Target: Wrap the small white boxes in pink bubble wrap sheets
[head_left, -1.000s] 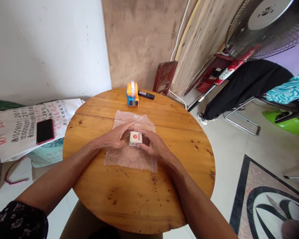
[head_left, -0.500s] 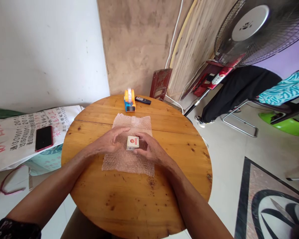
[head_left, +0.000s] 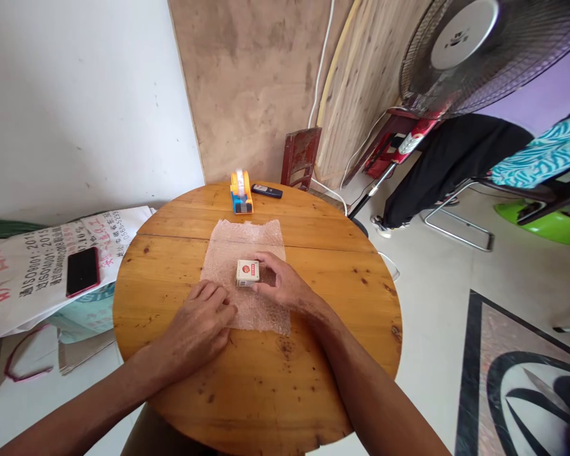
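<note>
A sheet of clear bubble wrap (head_left: pixel 247 237) lies flat on the round wooden table, and a small cream-coloured box (head_left: pixel 247 271) with a red printed label sits on it. My right hand (head_left: pixel 285 286) comes from the right side, fingers at the back of the box and thumb at its front, closed about its right end. At the near left corner of the wrap is my left hand (head_left: pixel 205 322), its fingers curled down over the edge. The fingertips and that corner of the wrap are hidden beneath the hand.
A tape dispenser (head_left: pixel 242 193) and a black remote-like device (head_left: pixel 266 190) stand toward the table's (head_left: pixel 332 234) far edge. Left are printed sacks (head_left: pixel 123 221) with a phone (head_left: pixel 82 271) on top. Beyond the table are a red chair (head_left: pixel 300 155), a fan (head_left: pixel 460 47) and a seated person's legs.
My left hand has left the box's left side and come down toward me to the wrap's near left corner, its fingers now curled. My right hand stays at the box.
</note>
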The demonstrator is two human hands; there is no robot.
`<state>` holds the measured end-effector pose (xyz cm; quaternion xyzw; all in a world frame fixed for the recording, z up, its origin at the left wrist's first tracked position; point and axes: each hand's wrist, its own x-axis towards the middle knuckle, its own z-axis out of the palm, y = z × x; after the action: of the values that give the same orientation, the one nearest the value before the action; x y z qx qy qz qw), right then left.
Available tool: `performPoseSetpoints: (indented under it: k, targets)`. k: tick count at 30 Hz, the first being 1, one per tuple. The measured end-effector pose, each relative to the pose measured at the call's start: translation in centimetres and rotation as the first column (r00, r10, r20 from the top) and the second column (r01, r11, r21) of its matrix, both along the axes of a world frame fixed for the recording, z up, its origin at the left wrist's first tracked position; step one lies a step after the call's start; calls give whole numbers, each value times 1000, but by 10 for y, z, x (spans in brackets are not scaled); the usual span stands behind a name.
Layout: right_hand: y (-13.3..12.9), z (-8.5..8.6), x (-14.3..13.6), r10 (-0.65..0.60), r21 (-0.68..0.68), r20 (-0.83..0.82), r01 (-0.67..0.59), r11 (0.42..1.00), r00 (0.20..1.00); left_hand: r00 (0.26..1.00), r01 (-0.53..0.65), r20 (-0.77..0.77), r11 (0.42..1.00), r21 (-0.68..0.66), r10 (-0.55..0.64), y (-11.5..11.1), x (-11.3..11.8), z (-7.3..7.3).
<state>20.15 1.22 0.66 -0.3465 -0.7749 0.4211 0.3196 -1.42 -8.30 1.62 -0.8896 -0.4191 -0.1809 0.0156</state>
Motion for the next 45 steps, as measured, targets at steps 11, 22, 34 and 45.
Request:
performPoseSetpoints:
  k: [11, 22, 34, 45]
  targets:
    - [-3, 26, 13, -80, -286, -259, 3, 958, 963, 875, -134, 439, 974, -185, 204, 47, 4, 10]
    - [7, 10, 4, -227, -285, -86, 195, 939, 970, 666, -10, 606, 818, -575, 435, 82, 12, 7]
    - [4, 13, 4, -200, -392, -173, 119, 912, 964, 516, 147, 709, 765, -627, 481, 78, 15, 7]
    - [2, 14, 3, -221, -350, -126, 165, 922, 967, 487, 157, 719, 760, -631, 496, 73, 15, 8]
